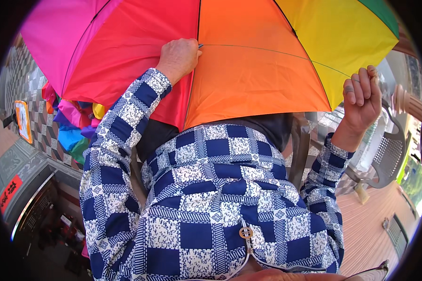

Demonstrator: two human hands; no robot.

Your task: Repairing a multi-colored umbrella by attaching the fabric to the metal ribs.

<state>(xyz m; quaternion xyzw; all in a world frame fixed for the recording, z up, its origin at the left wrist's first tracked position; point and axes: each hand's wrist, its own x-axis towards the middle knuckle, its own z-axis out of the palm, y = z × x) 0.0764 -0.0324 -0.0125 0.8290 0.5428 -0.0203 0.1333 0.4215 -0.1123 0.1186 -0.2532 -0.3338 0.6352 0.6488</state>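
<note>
A rainbow umbrella canopy (pixel 253 79) spreads over my lap, with pink, red, orange, yellow and green panels and dark ribs between them. My left hand (pixel 179 57) is closed at the rib where red meets orange, gripping the cloth there. A small dark, shiny tip (pixel 200 46) pokes out beside its fingers; I cannot tell what it is. From that spot a thin green thread (pixel 267 49) runs taut across the orange and yellow panels. Raised off to the right, my right hand (pixel 363 100) pinches the thread's other end. Whether it also holds a needle is hidden.
Colourful folded cloth (pixel 77 119) lies in a heap on the tiled floor at left. Beyond it stands an orange-framed panel (pixel 23 122). A grey perforated plastic chair (pixel 390 157) is on the right, and chair arms (pixel 299 150) flank me.
</note>
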